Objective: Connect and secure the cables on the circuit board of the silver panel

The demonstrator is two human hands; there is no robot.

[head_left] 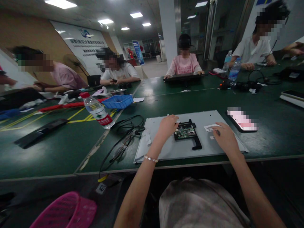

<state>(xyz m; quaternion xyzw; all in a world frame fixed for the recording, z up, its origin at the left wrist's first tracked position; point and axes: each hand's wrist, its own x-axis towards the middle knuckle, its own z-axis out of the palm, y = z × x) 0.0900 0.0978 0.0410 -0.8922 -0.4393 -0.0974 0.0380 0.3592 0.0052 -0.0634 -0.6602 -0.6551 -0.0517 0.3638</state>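
A flat light-grey panel (163,148) lies on the table before me. On it sits a black plastic bracket (196,142) around a green circuit board (185,133) with small components. My left hand (166,126) rests at the bracket's upper left edge, fingers bent and thumb apart from them. Over the panel's right side, my right hand (225,137) has its thumb and fingers drawn together. A small dark spot shows between them, too small to name. Beside those fingertips is a white paper label (209,127), with a smaller white piece (212,137) below.
Right of the panel lies a phone (242,120). Tangled black cables (127,136), a water bottle (98,110) and a blue tray (118,102) are to the left. A pink basket (71,210) stands below the table. Several people sit around; one opposite holds a dark panel (182,78).
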